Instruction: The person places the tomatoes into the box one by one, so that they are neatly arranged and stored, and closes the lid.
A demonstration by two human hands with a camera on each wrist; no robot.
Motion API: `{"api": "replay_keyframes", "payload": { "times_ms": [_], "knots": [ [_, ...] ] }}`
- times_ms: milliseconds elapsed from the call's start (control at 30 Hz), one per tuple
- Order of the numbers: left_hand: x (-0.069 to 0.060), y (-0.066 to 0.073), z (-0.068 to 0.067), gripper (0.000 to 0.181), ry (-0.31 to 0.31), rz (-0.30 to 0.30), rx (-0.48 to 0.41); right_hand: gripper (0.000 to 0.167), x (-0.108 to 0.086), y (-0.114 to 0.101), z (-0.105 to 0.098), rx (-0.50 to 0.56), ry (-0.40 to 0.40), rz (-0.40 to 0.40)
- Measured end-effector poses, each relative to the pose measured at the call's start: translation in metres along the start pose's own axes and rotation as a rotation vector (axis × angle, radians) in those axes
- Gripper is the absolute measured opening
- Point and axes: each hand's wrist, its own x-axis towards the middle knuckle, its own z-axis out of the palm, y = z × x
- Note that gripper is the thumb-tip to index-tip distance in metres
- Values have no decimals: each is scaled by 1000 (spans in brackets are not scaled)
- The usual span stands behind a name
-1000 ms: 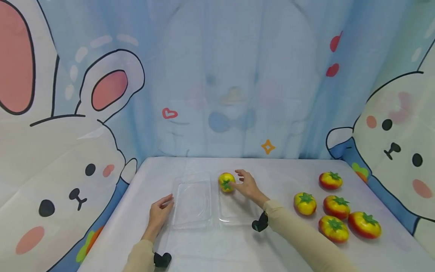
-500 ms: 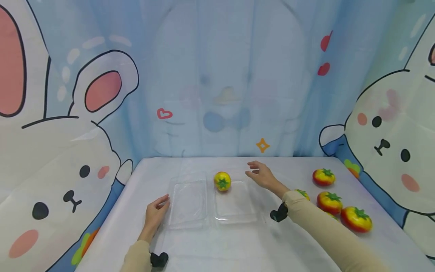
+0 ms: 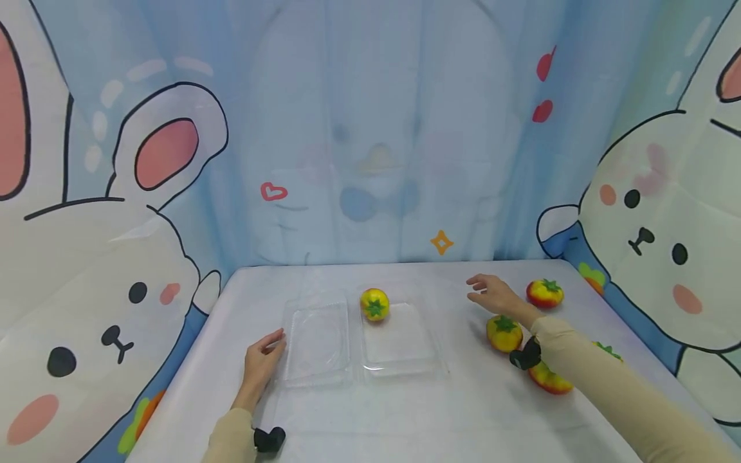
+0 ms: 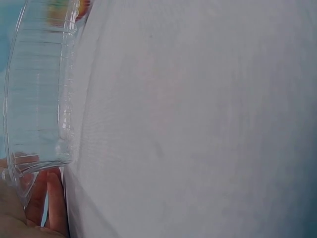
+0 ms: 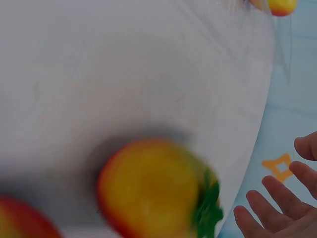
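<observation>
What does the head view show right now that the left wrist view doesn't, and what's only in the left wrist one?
Only the head view shows the right hand, the orange star print and the rabbit prints on either side.

Only the left wrist view gives a close, side-on look at the clear container's ribbed wall, with part of a finger seen through the plastic.

Both share the left hand at the container's edge, the white tabletop and red-and-yellow fruit, only partly visible in the wrist view.

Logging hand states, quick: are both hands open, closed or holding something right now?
Left hand: open, at the edge of the clear rectangular plastic container.
Right hand: open, holding nothing.
</observation>
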Motion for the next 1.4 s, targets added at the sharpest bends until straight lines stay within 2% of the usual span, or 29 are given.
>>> {"api": "replay_keyframes", "payload": {
  "times_ms": [233,300,633,1033,1200,1400],
  "knots": [
    [1,0,0,35,-7,-6,-11,50,-18,29,-22,-23,-128,154],
    [1,0,0,35,-8,-3,-15,50,-22,35,-26,-30,-154,171],
    [0,1,-1,35,-15,-21,-3,53,-37,48,-31,-33,-193,180],
    [2,1,1,34,13,-9,-36,52,-37,36,-35,4,-305,116],
    [3,1,1,34,11,-20,-29,52,-39,37,-36,-2,-313,107],
    [2,0,0,34,4,-11,-16,55,-42,36,-35,2,-301,152]
  ]
}}
